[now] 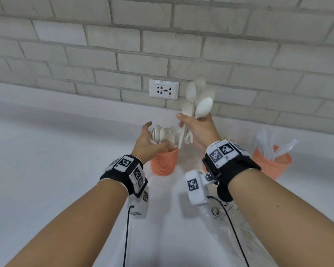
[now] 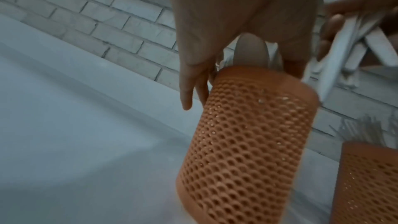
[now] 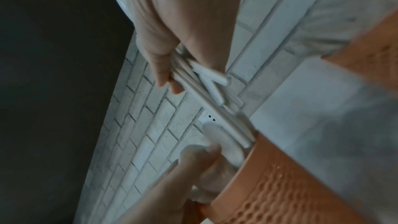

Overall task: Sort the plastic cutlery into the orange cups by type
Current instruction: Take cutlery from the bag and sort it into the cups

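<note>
Several white plastic spoons (image 1: 196,101) are being held in a bundle by the right hand (image 1: 198,130), whose fingers are curled round the handles, with the bowls pointing up toward the brick wall (image 1: 123,45) and the handle ends angled down toward the left orange cup (image 1: 164,162). That mesh cup, standing on the white counter (image 1: 56,151) and already holding a cluster of spoons, is being steadied by the left hand (image 1: 148,143): the thumb is raised and spread away, while the fingers are being laid against the spoon bowls at the rim, though how firmly cannot be told. A second orange cup (image 1: 271,163) with clear cutlery (image 1: 268,145) is standing well to the right, and a third is mostly hidden behind the right wrist. The step in hand is judged to be the delivery of the spoon bundle. Next, the handles would need to be lowered inside the rim, room being made among the spoons already there, before the grip is released.
</note>
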### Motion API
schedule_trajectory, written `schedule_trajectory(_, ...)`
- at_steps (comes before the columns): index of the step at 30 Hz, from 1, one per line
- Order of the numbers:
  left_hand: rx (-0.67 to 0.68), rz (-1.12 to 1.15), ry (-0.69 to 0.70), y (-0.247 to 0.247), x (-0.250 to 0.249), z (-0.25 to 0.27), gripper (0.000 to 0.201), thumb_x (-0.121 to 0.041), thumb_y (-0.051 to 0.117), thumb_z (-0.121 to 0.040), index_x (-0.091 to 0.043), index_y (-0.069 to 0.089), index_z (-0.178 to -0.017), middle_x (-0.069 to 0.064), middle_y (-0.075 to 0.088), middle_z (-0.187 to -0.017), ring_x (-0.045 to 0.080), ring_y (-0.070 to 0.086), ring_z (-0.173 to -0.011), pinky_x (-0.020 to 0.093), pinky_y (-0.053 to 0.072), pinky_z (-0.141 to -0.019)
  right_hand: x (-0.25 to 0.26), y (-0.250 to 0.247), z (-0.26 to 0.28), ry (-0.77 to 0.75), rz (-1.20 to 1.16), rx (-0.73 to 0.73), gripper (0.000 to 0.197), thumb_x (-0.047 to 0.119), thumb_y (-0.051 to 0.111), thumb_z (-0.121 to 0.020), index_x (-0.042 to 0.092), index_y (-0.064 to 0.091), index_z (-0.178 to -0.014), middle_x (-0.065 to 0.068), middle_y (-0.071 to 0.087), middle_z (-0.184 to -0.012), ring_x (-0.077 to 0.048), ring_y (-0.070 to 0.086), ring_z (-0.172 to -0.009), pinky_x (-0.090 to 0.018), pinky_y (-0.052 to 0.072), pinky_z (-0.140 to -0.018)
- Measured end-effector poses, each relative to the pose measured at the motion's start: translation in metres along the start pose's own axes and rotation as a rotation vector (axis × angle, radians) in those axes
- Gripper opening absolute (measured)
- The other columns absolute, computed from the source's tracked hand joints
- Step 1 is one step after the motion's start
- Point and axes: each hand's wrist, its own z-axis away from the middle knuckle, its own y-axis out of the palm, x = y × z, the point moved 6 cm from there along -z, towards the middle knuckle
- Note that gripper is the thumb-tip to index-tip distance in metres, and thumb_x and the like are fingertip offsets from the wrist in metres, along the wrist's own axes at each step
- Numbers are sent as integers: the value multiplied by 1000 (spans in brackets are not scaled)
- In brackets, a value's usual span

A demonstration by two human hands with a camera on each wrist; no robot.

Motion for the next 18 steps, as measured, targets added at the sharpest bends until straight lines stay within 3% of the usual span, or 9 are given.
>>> schedule_trajectory(3, -87, -23, 36, -3, 4, -3, 58, -27, 67, -83, -21, 39, -134, 5, 57, -111, 28, 62, -98, 46, 51, -90, -11, 15, -7, 10, -87, 1, 20, 4, 72, -78, 12, 57, -89, -2, 60, -71, -11, 61, -61, -25, 54, -62)
schedule_trajectory(5, -61, -27, 60, -3, 4, -2, 55, -25, 65, -85, -23, 40, -134, 1, 56, -107, 24, 61, -94, 41, 52, -88, -17, 20, -11, 13, -122, -34, 20, 3, 72, -78, 9, 57, -90, -3, 60, -70, -12, 60, -60, -27, 54, -59)
schedule_trajectory(7, -7, 0, 87, -2, 1, 1, 61, -24, 64, -86, -29, 34, -139, -5, 51, -107, 19, 56, -96, 32, 46, -86, -24, 23, -13, 52, -151, -71, 19, 4, 72, -78, 8, 57, -88, -4, 59, -66, -11, 59, -56, -26, 51, -54)
schedule_trajectory(9, 47, 30, 102, -1, 0, 3, 67, -29, 65, -86, -35, 28, -142, -3, 43, -124, 16, 47, -110, 30, 40, -90, -29, 24, -14, 66, -150, -109, 20, 5, 73, -77, 9, 57, -87, -3, 59, -67, -10, 60, -57, -26, 50, -54)
schedule_trajectory(12, 118, 83, 111, 2, 2, 3, 94, -45, 78, -67, -40, 24, -143, 0, 33, -145, 17, 36, -131, 35, 37, -104, -34, 28, -9, -1, -71, -81, 35, 5, 74, -74, 0, 59, -105, -10, 67, -85, -13, 68, -73, -26, 56, -64)
schedule_trajectory(14, 135, 69, 135, 4, 2, 4, 112, -48, 85, -52, -36, 24, -144, 0, 35, -147, 14, 36, -134, 37, 34, -109, -40, 30, -6, -21, -52, -23, 43, 4, 74, -74, 1, 57, -114, -14, 68, -100, -17, 70, -87, -23, 56, -68)
schedule_trajectory(15, 135, 63, 144, 5, 4, 3, 114, -47, 87, -49, -34, 25, -145, 0, 37, -145, 12, 37, -133, 36, 34, -109, -42, 30, -4, -17, -48, -19, 45, 5, 74, -74, 2, 56, -115, -14, 68, -102, -17, 70, -89, -21, 56, -67)
schedule_trajectory(18, 136, 25, 150, 4, 3, 1, 106, -29, 86, -61, -32, 22, -145, -2, 30, -147, 4, 30, -128, 27, 30, -104, -56, 25, -5, 37, -25, -111, 45, 18, 78, -73, 7, 60, -113, -10, 70, -100, -15, 70, -87, -23, 55, -70)
